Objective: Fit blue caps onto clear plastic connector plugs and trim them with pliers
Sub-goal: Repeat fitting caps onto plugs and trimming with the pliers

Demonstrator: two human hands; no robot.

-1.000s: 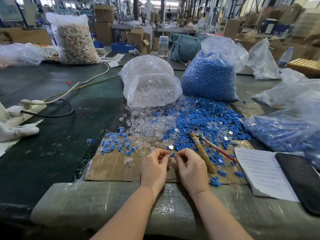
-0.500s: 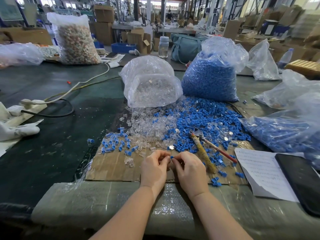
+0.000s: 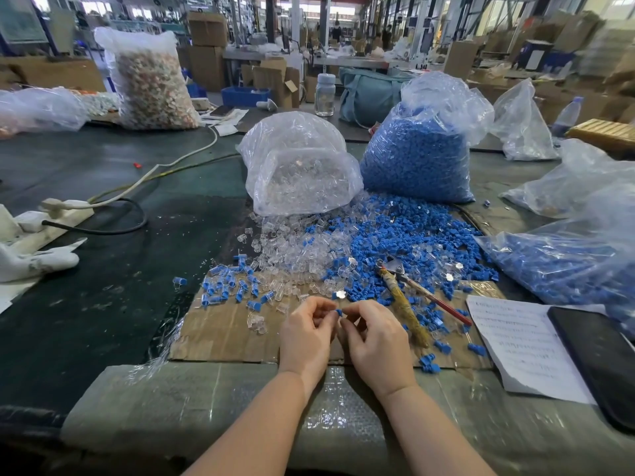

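A: Where's the small blue plastic cap [image 3: 339,312]?
B: I've got it pinched between both hands, left hand [image 3: 307,333] and right hand [image 3: 377,340], over the flat brown cardboard sheet [image 3: 223,333]. Bare cardboard left, wrapped-handle pliers [image 3: 402,298] just right.

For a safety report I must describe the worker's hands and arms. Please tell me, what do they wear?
Nothing is worn. The left hand and the right hand are bare, with no gloves. I can see no rings, watch or bracelets. Both forearms are also bare up to the lower edge of the picture, so no sleeves appear. The fingernails look short and without polish, as far as the picture shows.
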